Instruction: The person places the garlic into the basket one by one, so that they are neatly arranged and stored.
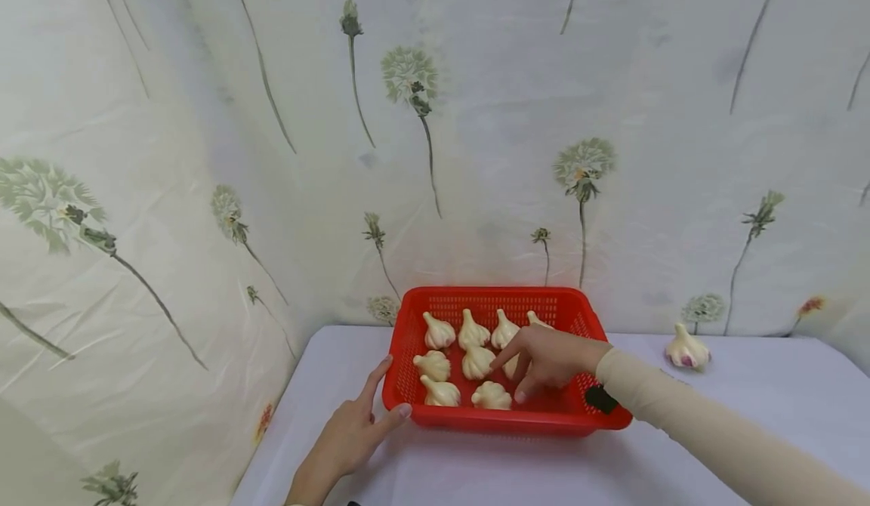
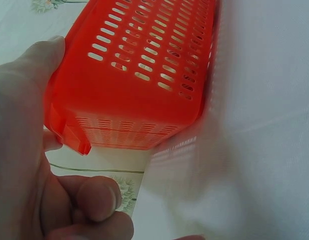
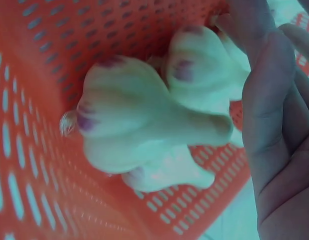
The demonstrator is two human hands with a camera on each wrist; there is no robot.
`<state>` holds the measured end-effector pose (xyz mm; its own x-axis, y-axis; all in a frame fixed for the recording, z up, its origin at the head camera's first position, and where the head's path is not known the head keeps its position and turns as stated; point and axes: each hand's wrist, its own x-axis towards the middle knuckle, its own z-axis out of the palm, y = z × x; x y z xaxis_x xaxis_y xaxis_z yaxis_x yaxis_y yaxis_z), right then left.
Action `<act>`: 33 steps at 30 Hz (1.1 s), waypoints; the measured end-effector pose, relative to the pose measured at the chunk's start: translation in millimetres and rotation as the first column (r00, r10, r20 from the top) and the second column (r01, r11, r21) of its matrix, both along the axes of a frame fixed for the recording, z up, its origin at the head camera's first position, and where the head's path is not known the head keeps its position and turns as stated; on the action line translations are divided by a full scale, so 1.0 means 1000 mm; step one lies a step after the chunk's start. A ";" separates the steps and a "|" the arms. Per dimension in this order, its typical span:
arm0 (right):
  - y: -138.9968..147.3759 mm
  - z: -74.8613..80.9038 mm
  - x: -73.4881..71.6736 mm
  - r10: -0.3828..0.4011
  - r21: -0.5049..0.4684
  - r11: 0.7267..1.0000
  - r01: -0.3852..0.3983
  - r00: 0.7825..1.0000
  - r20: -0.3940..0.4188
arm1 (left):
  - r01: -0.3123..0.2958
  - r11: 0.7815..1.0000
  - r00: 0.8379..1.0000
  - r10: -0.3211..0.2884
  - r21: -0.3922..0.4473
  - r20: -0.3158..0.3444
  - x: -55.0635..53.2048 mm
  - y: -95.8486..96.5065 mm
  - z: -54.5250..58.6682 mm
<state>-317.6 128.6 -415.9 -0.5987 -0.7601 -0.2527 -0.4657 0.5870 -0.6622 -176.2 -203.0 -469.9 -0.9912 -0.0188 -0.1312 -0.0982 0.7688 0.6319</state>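
A red plastic basket [image 1: 503, 420] holds several garlic bulbs [image 1: 440, 393], pale with thick stems. At its near left corner, my left hand [image 1: 350, 432] holds the rim between thumb and index finger; the left wrist view shows its other fingers curled below. My right hand [image 1: 553, 356] reaches down inside the basket with fingers spread over the bulbs. Its index fingertip overlaps a middle garlic bulb [image 1: 476, 364], and another bulb is partly hidden beneath the hand. In the right wrist view, a large garlic bulb [image 3: 127, 115] lies beside the bent fingers [image 3: 269, 100].
One more garlic bulb [image 1: 686, 349] with purple marks lies on the white table [image 1: 761, 408], right of the basket. A cloth [image 1: 489, 151] printed with dandelions hangs behind the table and along its left side.
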 end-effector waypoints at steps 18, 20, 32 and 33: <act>0.081 0.050 -0.025 -0.125 -0.184 0.976 0.114 0.991 -0.046 | -0.001 0.999 1.000 0.000 0.038 0.016 0.001 0.001 -0.005; 0.097 0.053 -0.028 -0.193 -0.177 0.968 0.179 0.979 -0.067 | -0.003 0.999 1.000 0.002 0.037 0.012 0.001 0.001 -0.005; 0.208 0.047 -0.038 -0.437 -0.040 0.895 0.443 0.859 -0.265 | 0.000 0.999 1.000 0.000 0.033 0.008 0.002 0.001 0.002; 0.215 0.044 -0.038 -0.447 -0.022 0.888 0.459 0.852 -0.273 | 0.000 1.000 1.000 0.000 0.031 0.005 0.002 0.000 0.002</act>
